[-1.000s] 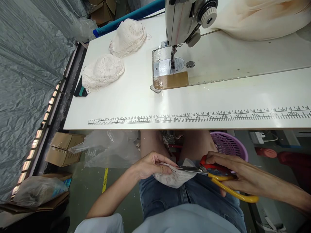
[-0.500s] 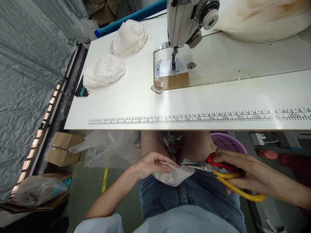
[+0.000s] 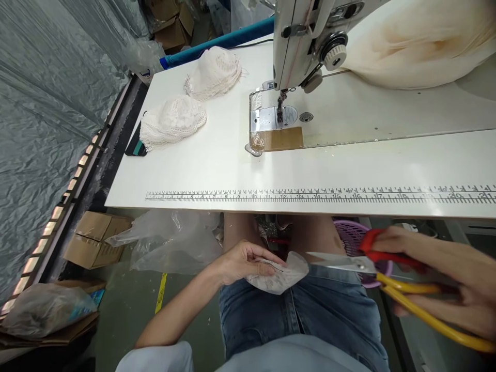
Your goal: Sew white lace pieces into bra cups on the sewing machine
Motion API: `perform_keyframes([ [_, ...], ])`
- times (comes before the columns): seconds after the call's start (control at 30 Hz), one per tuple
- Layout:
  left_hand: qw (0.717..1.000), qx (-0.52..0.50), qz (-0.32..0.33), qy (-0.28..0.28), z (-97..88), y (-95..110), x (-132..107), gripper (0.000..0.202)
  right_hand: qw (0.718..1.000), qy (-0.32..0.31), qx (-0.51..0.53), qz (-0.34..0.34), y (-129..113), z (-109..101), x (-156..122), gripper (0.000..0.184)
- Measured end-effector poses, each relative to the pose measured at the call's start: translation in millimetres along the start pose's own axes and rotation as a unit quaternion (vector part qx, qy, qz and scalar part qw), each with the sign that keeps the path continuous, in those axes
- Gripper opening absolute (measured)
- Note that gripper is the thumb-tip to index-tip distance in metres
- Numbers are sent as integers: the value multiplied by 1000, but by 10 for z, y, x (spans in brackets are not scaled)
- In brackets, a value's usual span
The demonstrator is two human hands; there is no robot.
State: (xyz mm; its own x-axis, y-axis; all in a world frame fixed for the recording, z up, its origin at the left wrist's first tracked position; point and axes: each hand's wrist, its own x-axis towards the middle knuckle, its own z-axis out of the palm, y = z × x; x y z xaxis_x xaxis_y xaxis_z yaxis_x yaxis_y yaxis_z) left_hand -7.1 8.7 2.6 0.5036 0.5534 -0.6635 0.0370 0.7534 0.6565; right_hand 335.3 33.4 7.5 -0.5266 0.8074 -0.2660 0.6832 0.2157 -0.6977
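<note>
The person's left hand (image 3: 248, 262) pinches a small white fabric piece (image 3: 282, 276) between thumb and fingers, holding it over the lap of the denim shorts (image 3: 263, 315), below the front edge of the white table (image 3: 217, 165). The right hand (image 3: 437, 279), a bit blurred, is wrapped around the red and yellow handles of a pair of scissors (image 3: 362, 264), out to the right of the thighs. The blades point left, their tips just beside the fabric's right edge; I can't tell from here whether they touch it. Under the scissors shows a purple basket (image 3: 351, 232). Up on the table, two stacks of white lace pieces (image 3: 172, 120) sit left of the sewing machine (image 3: 306, 41), and a big cream bundle (image 3: 426, 46) lies to its right.
</note>
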Motion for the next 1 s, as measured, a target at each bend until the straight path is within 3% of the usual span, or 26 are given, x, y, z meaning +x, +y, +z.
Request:
perform_keyframes([
  [0.17,999,-27,10,-26,-15,-11,-22,37,995,-68,-24,-70,-178,219,169,52],
  [0.6,997,-67,3,-32,0,-54,11,33,983,-153,47,-91,-251,370,336,37],
  [1.0,998,-60,-12,-22,-38,-133,27,39,983,-141,70,-93,-217,388,319,34],
])
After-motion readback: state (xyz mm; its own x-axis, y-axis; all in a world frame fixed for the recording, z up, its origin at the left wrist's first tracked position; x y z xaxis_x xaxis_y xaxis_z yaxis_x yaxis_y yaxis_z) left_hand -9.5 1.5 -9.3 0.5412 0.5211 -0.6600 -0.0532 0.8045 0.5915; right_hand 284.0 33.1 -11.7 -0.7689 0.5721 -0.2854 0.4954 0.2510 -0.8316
